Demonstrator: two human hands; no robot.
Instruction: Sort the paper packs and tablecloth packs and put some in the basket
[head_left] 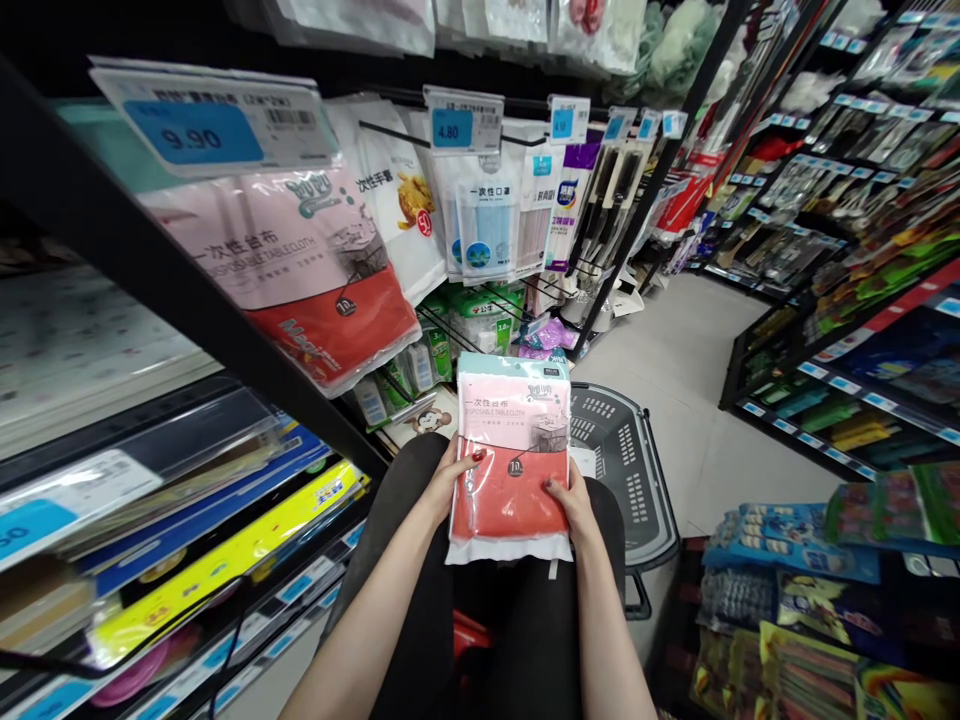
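Between my hands is a pack of disposable tablecloths [514,490], pink on top and red below, its printed front facing me above my knees. My left hand [448,482] grips its left edge, with the thumb on the front. On the right edge, my right hand [574,500] holds it the same way. The fingers behind the pack are hidden. A like tablecloth pack [300,270] hangs on the rack at upper left, behind a 9.90 price tag [191,132]. A grey shopping basket [637,470] stands on the floor just beyond my right knee.
Bags of disposable gloves [401,195] and face masks [484,225] hang on hooks ahead. A black rack post [187,280] slants across the left side. Bagged snacks [795,540] fill a low display at right. Grey floor [697,400] runs between the shelves.
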